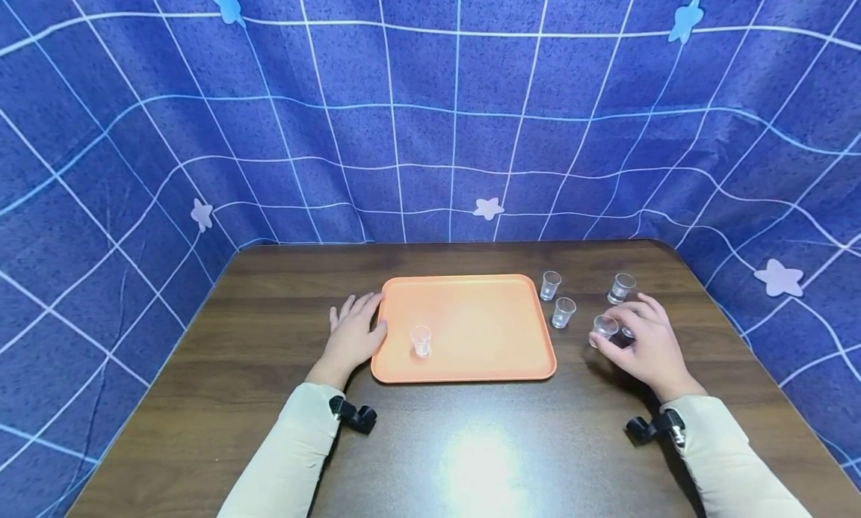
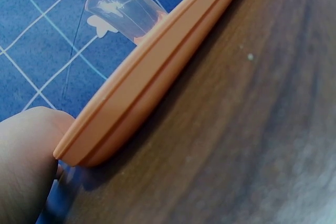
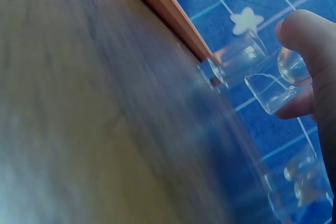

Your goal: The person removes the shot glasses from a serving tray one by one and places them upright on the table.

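Observation:
In the head view my right hand (image 1: pixel 649 350) pinches a small clear shot glass (image 1: pixel 603 328) between thumb and fingers. The right wrist view shows this shot glass (image 3: pixel 270 87) raised off the wood. Another glass (image 1: pixel 628 332) is partly hidden behind those fingers. At the left, my left hand (image 1: pixel 352 335) rests with fairly straight fingers against the edge of an orange tray (image 1: pixel 484 301), thumb at the rim. One clear shot glass (image 1: pixel 421 341) stands upright on the tray's left part; the left wrist view shows that glass (image 2: pixel 123 6) above the tray's side.
Two shot glasses, a farther one (image 1: pixel 549 286) and a nearer one (image 1: pixel 563 313), stand just right of the tray. Another glass (image 1: pixel 621 288) stands beyond my right hand. A blue gridded cloth with stars (image 1: pixel 430 129) hangs behind the brown wooden table (image 1: pixel 430 443).

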Demonstrator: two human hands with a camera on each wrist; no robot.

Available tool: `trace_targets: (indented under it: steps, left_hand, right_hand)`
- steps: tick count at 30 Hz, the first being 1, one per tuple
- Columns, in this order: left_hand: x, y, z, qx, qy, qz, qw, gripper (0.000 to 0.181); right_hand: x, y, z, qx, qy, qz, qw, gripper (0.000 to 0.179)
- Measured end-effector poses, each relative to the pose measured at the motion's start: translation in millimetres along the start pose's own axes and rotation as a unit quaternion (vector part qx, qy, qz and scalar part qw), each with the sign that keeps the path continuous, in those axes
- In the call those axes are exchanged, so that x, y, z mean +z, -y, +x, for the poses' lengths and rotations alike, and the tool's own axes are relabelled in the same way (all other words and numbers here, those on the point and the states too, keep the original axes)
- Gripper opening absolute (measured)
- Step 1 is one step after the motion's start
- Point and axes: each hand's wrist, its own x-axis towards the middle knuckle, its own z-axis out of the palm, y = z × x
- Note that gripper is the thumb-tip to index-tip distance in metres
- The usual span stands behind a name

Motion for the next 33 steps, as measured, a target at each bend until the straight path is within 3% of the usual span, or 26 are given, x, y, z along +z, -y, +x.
trace_targets:
  steps: [15,25,33]
  left_hand:
    - [-0.5,0.2,0.8,0.0,0.0,0.003,1.0,0.057]
    - [-1.2,-0.7,1.5,-0.002,0.003,-0.003,1.0,0.056]
    - [-1.2,-1.4,1.3,-0.001,0.001,-0.003,1.0,0.057]
  right_hand:
    - [-23.5,-15.3,-21.4,0.027,-0.06,-0.032,0.9973,0.066]
    - [-38.2,-24.8,-32.5,0.038,-0.057,-0.038,0.9969,0.066]
    - [-49.9,-28.4,-42.1,0.049,-0.009,-0.051,0.9974,0.069]
